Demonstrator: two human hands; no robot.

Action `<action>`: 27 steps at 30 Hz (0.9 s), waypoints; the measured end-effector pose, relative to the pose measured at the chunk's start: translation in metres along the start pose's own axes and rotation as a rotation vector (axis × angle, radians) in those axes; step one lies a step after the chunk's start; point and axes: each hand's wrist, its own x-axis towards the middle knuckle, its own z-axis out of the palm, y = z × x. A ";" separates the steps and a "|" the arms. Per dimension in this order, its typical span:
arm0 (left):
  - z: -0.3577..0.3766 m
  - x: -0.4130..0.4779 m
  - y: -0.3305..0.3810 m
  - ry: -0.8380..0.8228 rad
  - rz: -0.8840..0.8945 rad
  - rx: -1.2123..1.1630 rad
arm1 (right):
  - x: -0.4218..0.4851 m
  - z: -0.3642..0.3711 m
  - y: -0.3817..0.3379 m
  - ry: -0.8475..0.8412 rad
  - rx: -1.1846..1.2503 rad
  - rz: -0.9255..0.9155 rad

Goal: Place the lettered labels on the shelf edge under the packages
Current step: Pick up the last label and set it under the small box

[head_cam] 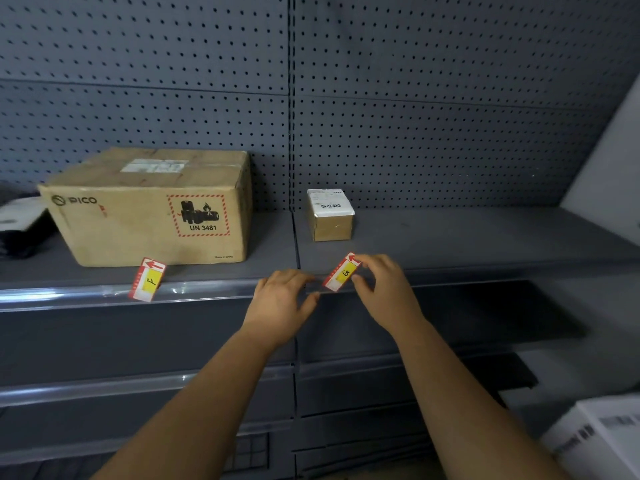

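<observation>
While the right hand (381,289) pinches the tilted G label (342,273), left hand (280,303) slack and empty beside it, the label could seat crooked.

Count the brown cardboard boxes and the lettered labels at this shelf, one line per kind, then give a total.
Brown cardboard boxes: 2, the large box and the small box
Lettered labels: 2, the F label and the G label, which the right hand pinches
Total: 4
</observation>
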 end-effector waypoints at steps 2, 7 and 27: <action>-0.011 -0.009 -0.001 0.032 0.026 0.024 | -0.011 0.002 -0.009 -0.043 -0.002 -0.042; -0.042 -0.038 -0.009 0.049 0.056 0.059 | -0.041 0.004 -0.048 -0.076 0.000 -0.076; -0.260 -0.307 -0.183 0.133 -0.184 0.108 | -0.179 0.113 -0.353 -0.232 0.068 -0.237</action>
